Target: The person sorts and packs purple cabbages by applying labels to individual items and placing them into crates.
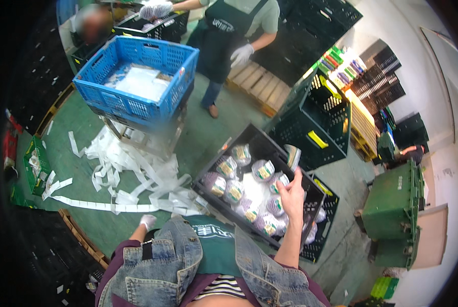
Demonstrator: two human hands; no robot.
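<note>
My right hand [293, 197], bare, reaches over a black plastic crate [252, 136]. A small printed label [292, 156] is held at its index fingertip, above the crate's right side; the thumb stands apart from it. In the crate lie several round purplish produce packs [234, 190] in white netting, each with a printed label. White sheet material [254, 190] shows between them. My left hand [148, 221], in a white glove, hangs low beside my denim vest. Its fingers are too small and blurred to read. Loose strips of white label backing [136, 207] lie on the floor near it.
A blue crate [136, 98] with white sheets sits on a stand ahead. Beyond it stands a co-worker in a dark apron [221, 30] and white gloves. Tall green crates [309, 126] adjoin my crate on the right. Green wheeled bins [388, 203] are farther right.
</note>
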